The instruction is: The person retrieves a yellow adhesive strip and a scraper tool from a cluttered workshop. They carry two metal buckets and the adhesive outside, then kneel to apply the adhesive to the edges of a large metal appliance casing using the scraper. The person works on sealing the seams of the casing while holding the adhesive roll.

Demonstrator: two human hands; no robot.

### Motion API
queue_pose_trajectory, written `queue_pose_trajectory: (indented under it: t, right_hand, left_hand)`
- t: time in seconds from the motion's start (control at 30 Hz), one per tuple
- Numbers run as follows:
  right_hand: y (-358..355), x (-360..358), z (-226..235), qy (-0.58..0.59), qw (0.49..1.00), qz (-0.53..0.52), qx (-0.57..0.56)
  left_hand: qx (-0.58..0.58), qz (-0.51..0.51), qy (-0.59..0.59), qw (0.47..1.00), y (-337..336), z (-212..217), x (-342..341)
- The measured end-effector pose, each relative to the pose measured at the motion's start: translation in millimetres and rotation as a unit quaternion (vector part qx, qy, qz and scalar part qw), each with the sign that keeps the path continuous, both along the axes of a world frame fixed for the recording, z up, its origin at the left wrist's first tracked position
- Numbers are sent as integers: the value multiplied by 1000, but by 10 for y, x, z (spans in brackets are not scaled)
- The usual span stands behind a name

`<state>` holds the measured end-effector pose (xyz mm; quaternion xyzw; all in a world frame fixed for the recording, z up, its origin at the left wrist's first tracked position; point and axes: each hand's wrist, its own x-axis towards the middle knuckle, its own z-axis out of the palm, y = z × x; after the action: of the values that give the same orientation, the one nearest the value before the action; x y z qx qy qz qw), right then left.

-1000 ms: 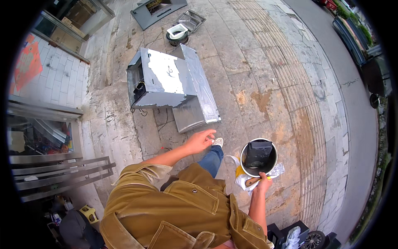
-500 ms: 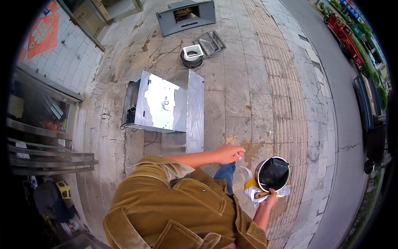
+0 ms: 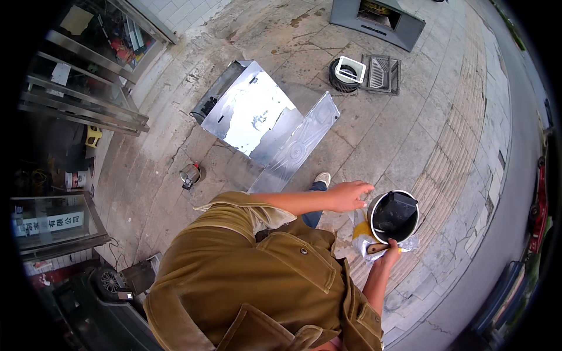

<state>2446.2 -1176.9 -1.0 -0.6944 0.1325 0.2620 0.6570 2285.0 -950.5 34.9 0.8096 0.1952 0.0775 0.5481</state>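
Note:
My right hand (image 3: 390,254) is closed around the rim of a white bucket (image 3: 374,234), at its near side. The same hand keeps a wooden-handled tool (image 3: 377,248) and a crumpled clear plastic bag (image 3: 358,241) against the bucket. Inside the bucket sits a black, box-like piece (image 3: 395,212); what else it holds is hidden. Just left of the rim, my left hand (image 3: 349,196) is held out palm down, its fingers loosely extended and holding nothing. Something yellow shows through the bag under the bucket.
On the paving ahead lies a metal appliance body (image 3: 257,114) with a flat panel. Beyond it are a black round fan part with a white frame (image 3: 350,70), a grey grille (image 3: 381,75) and a grey hood (image 3: 374,26). A small motor-like part (image 3: 190,174) lies left, near glass doors (image 3: 52,225).
My view has turned left, so more of the doorway shows and the appliance appears rotated. My left hand has come nearer the bucket, its fingers straightening. The right hand still holds the bucket.

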Motion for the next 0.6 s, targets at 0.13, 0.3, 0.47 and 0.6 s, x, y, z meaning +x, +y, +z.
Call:
queue_pose_trajectory:
  t: [0.13,0.3,0.47,0.6]
  right_hand:
    - [750,686,45,8,999,43,14]
    - [1575,1506,298,-9,998,55,-33]
    - [2197,2428,424,-13,996,89,11]
    - [2648,3323,306,-8,994,106,27]
  left_hand:
    - [13,42,3,999,611,-25,721]
    - [56,65,-7,996,1374,133,1603]
    - [7,68,32,997,1941,266,2560]
    - [65,103,15,992,2291,-45,3467]
